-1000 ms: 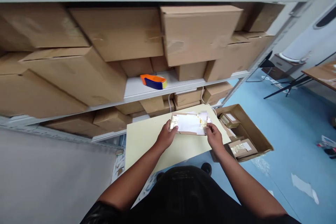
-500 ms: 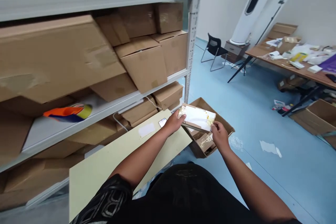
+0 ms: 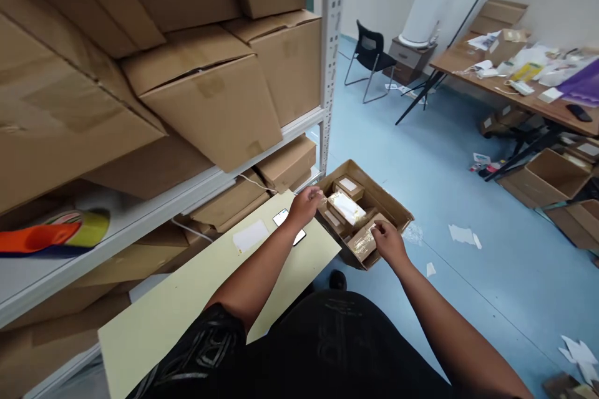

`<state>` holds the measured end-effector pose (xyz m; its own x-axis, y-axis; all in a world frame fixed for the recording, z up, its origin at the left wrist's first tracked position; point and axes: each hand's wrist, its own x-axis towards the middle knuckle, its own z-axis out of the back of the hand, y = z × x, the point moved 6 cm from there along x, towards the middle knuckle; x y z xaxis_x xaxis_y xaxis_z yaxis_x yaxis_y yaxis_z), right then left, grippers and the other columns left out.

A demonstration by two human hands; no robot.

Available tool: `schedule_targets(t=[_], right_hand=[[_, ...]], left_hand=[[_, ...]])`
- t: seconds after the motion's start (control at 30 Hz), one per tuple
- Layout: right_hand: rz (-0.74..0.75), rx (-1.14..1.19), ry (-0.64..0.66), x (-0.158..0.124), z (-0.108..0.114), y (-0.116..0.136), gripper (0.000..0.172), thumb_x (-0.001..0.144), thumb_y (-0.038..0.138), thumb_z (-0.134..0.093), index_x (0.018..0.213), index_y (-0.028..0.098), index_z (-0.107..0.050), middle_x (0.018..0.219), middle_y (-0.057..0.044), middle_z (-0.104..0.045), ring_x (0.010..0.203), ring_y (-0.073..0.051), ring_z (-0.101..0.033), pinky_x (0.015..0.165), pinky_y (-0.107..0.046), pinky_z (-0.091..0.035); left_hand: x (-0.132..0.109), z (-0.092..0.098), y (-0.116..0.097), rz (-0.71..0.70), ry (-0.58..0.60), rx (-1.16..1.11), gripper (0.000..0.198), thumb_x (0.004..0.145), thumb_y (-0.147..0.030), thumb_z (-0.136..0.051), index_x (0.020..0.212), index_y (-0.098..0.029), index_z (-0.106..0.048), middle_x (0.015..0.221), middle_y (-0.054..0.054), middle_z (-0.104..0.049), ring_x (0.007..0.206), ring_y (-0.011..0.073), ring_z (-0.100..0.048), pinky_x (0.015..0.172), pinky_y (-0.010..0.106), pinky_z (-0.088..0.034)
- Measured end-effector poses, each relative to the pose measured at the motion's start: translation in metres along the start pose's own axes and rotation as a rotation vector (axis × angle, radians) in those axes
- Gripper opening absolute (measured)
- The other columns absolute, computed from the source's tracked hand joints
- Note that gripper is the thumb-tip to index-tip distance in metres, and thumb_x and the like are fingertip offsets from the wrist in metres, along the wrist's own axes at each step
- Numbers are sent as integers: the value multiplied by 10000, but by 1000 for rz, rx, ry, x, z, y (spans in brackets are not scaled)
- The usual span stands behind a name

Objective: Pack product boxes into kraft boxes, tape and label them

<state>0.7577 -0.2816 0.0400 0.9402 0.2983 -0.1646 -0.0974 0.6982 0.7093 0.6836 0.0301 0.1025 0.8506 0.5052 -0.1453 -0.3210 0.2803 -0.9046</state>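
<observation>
A small cardboard parcel with a white top [image 3: 347, 207] lies inside a large open carton [image 3: 397, 207], among several smaller brown boxes. My left hand [image 3: 306, 204] hovers at the carton's left side, its fingers loosely curled and apart, with nothing visible in them. Over the carton's right side is my right hand [image 3: 387, 239], fingers bent and thumb apart, also without anything visible in its grasp. Just beneath it lies a taped brown box [image 3: 365, 240]; I cannot tell whether they touch.
A phone [image 3: 281, 217] and a white paper sheet [image 3: 251, 235] lie on the pale yellow board [image 3: 187, 287]. Shelving [image 3: 329, 62] with cardboard boxes stands left, holding a tape roll [image 3: 93, 229]. A cluttered desk [image 3: 449, 62] and black chair [image 3: 372, 53] are farther right. Paper scraps [image 3: 462, 235] litter the floor.
The white-topped parcel has left both hands and now rests in the carton. My hands have separated slightly. The view has shifted, bringing the shelf boxes closer.
</observation>
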Motion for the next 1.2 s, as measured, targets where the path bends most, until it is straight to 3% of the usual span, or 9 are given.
schedule_targets(t=[0.2, 0.3, 0.4, 0.53, 0.73, 0.83, 1.0, 1.2], right_hand=[[174, -232, 311, -16, -89, 30, 280, 903, 376, -501, 966, 213, -719, 942, -63, -718, 915, -243, -651, 810, -328, -458], [290, -341, 438, -17, -136, 57, 279, 905, 344, -535, 1047, 193, -722, 968, -81, -717, 907, -240, -652, 806, -320, -454], [413, -450, 551, -14, -182, 85, 338, 926, 289, -529, 1197, 175, -698, 1082, -102, -708, 974, -225, -647, 880, -314, -452], [542, -569, 670, -5, -233, 114, 360, 902, 191, -514, 1206, 188, -708, 1106, -105, -691, 1035, -233, -624, 917, -311, -439], [655, -623, 734, 31, -292, 134, 601, 848, 129, -515, 1447, 143, -550, 1249, -194, -619, 1125, -309, -575, 905, -371, -430], [686, -631, 774, 45, -309, 134, 605, 831, 152, -522, 1435, 146, -562, 1247, -209, -604, 1110, -339, -569, 864, -398, -436], [748, -596, 773, 49, -297, 129, 565, 826, 166, -497, 1383, 137, -588, 1204, -194, -620, 1070, -323, -579, 874, -399, -442], [815, -479, 839, 21, -268, 114, 487, 849, 308, -486, 1293, 171, -632, 1112, -127, -651, 994, -273, -624, 887, -365, -477]], left_hand=[[-81, 79, 106, 205, -80, -68, 326, 919, -475, -532, 974, -204, -706, 995, 50, -763, 968, 228, -700, 878, 334, -521], [-129, 112, 155, 318, -131, -25, 285, 912, -429, -528, 948, -207, -704, 976, 45, -757, 937, 226, -692, 838, 329, -509], [-174, 128, 190, 405, -153, 19, 242, 900, -376, -536, 923, -205, -706, 956, 42, -753, 929, 225, -684, 829, 322, -490], [-224, 126, 216, 501, -187, 31, 216, 906, -347, -534, 893, -207, -698, 928, 39, -747, 905, 220, -681, 800, 306, -482], [-271, 90, 228, 618, -304, -10, 203, 903, -339, -542, 903, -210, -699, 906, 38, -744, 888, 223, -689, 797, 312, -488], [-286, 63, 221, 643, -360, -30, 194, 887, -339, -554, 912, -220, -704, 929, 42, -751, 909, 236, -697, 816, 328, -496], [-307, 26, 195, 677, -422, -56, 225, 878, -364, -564, 970, -220, -710, 989, 58, -761, 929, 244, -702, 835, 343, -507], [-340, 22, 165, 676, -575, -68, 237, 889, -383, -561, 966, -214, -709, 983, 60, -764, 910, 232, -699, 821, 334, -516]])
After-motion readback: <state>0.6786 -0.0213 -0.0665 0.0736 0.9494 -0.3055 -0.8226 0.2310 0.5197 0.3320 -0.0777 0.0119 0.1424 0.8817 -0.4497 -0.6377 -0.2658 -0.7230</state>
